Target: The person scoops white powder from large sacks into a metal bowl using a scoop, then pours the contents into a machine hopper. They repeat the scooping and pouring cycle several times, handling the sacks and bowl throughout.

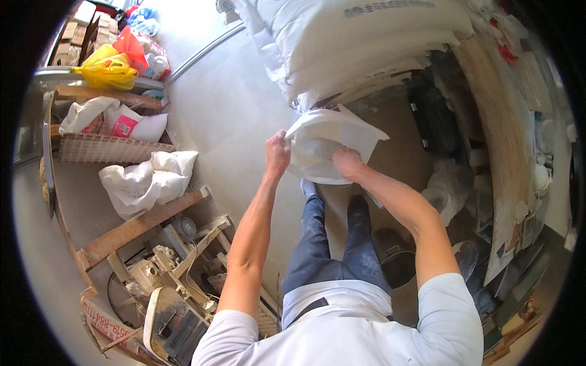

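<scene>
In front of my legs hangs a white woven sack [317, 135], its mouth spread wide and facing up toward me. My left hand [278, 151] is closed in a fist around the left rim of the sack. On the near right side, my right hand [347, 161] is also closed, gripping the sack's edge; its fingertips are hidden. A corner of the sack sticks out to the right beyond that hand. The inside looks pale, and I cannot make out any contents.
Large full white sacks [366, 43] are stacked ahead. On the left lie a crumpled white sack [149, 182], a wooden beam [143, 229], a dusty machine [149, 274] and a yellow plastic bag [108, 68]. A long board [488, 140] and a dark bucket [395, 259] stand on the right.
</scene>
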`<action>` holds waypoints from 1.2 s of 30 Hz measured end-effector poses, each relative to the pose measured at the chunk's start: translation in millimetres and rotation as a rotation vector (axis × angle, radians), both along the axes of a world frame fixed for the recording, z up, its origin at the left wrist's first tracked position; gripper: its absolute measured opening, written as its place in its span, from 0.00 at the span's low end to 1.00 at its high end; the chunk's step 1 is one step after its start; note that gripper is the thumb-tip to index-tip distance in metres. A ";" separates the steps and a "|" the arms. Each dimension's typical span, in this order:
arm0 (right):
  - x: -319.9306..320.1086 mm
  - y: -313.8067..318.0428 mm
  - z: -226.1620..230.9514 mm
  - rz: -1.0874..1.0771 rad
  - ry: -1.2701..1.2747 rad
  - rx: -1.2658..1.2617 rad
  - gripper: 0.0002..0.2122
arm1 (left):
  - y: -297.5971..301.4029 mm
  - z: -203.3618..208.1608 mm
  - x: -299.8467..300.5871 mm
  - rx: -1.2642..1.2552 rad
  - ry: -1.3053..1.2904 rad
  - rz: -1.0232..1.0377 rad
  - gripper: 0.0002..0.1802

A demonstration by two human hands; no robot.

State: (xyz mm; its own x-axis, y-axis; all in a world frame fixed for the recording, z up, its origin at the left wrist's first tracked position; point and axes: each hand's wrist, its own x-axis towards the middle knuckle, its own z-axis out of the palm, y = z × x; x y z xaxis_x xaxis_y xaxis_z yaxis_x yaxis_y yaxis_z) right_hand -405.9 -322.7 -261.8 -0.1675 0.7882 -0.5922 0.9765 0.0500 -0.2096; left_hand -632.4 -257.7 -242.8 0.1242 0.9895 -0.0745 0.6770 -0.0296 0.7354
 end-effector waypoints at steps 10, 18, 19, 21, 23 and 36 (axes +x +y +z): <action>8.0 -26.3 -49.5 0.440 -0.193 0.109 0.22 | -32.0 45.8 9.4 -0.093 -0.234 0.043 0.07; 43.5 33.4 -70.9 0.313 0.234 0.256 0.14 | -41.8 51.1 30.0 -0.108 -0.411 0.058 0.09; 52.1 35.2 -72.8 0.246 0.285 0.141 0.14 | -45.1 49.3 32.6 -0.279 -0.359 0.037 0.09; 69.2 36.3 -74.9 0.082 0.393 -0.084 0.14 | -55.8 47.8 42.0 -0.301 -0.368 -0.013 0.08; 82.1 32.9 -75.8 -0.062 0.483 -0.258 0.13 | -65.2 48.6 49.1 -0.280 -0.466 0.017 0.06; 97.9 1.3 -83.0 -0.597 0.748 -0.727 0.11 | -76.8 53.8 52.0 -0.323 -0.693 0.159 0.08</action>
State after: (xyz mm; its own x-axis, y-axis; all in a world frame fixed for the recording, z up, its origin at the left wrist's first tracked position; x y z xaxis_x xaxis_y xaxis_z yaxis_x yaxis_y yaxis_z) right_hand -308.0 -321.3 -344.8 -0.3813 0.3806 -0.8424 0.4299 -0.7338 -0.5261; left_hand -580.4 -334.5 -189.0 0.1063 0.9418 -0.3190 0.0378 0.3168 0.9477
